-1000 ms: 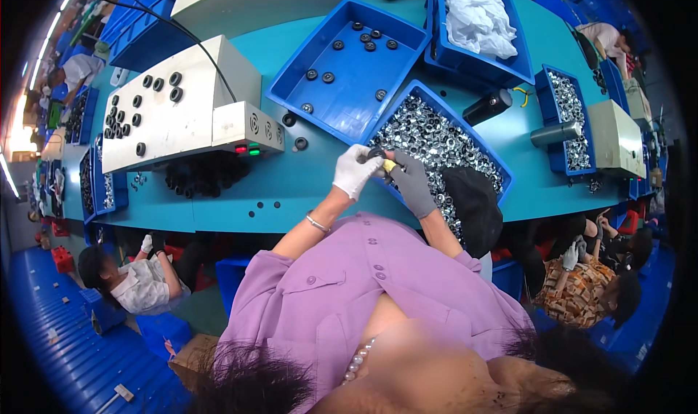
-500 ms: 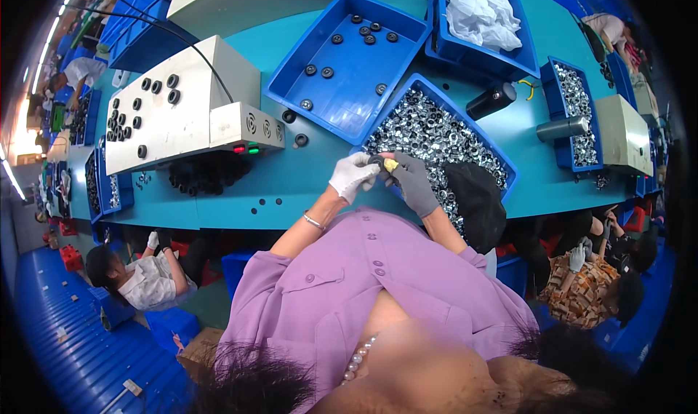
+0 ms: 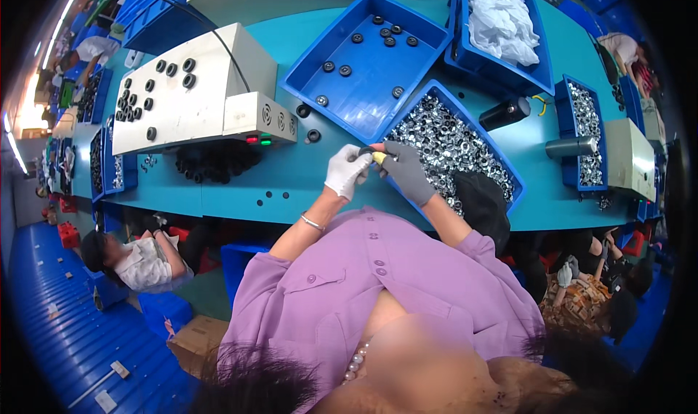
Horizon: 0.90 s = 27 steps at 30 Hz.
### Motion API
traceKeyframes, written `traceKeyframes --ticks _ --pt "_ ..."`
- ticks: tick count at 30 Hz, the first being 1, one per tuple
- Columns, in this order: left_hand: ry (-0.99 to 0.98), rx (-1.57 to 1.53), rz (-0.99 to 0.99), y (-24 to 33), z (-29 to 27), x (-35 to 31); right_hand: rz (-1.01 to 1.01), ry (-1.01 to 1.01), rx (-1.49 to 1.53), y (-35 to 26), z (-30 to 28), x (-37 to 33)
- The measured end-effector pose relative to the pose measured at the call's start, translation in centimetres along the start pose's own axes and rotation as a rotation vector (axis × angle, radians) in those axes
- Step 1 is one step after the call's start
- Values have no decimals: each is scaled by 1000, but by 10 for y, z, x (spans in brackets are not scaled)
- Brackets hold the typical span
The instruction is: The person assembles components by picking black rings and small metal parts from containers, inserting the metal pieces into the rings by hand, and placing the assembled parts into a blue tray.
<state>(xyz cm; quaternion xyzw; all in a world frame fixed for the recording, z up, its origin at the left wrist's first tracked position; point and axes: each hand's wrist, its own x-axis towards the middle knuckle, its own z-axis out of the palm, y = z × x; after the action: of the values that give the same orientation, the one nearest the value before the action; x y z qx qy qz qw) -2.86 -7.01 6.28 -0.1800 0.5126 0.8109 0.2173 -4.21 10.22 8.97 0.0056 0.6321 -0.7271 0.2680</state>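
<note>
- Black ring (image 3: 366,152): held above the surface (image 3: 291,177), inside its near edge, by the near corner of the blue tray (image 3: 371,79).
- Handling, as judged: light, fairly stiff, unlikely to break, perhaps slick against gloves; best taken by the outer rim.
- Left hand (image 3: 346,171): white-gloved fingers closed in a pinch, ring at their tips.
- Right hand (image 3: 407,172): grey-gloved fingers curled at the ring's right; yellow piece (image 3: 379,157) at the tips, whether worn or gripped unclear.

The head-worn fisheye camera is looking down from well above the left hand (image 3: 347,172) and right hand (image 3: 408,176).
</note>
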Motion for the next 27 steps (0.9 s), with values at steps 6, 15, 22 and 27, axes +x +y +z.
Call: traceKeyframes --ticks 6,15,22,27 --pt "192 199 146 -7 1 1 -165 229 -216 8 21 -1" --pt "86 9 34 0 -8 0 30 118 191 8 16 7" --pt "-20 -582 -120 -9 -14 8 -51 41 193 -4 -4 31" --pt "-211 -1019 -170 3 -18 6 -463 559 -181 -38 -11 40"
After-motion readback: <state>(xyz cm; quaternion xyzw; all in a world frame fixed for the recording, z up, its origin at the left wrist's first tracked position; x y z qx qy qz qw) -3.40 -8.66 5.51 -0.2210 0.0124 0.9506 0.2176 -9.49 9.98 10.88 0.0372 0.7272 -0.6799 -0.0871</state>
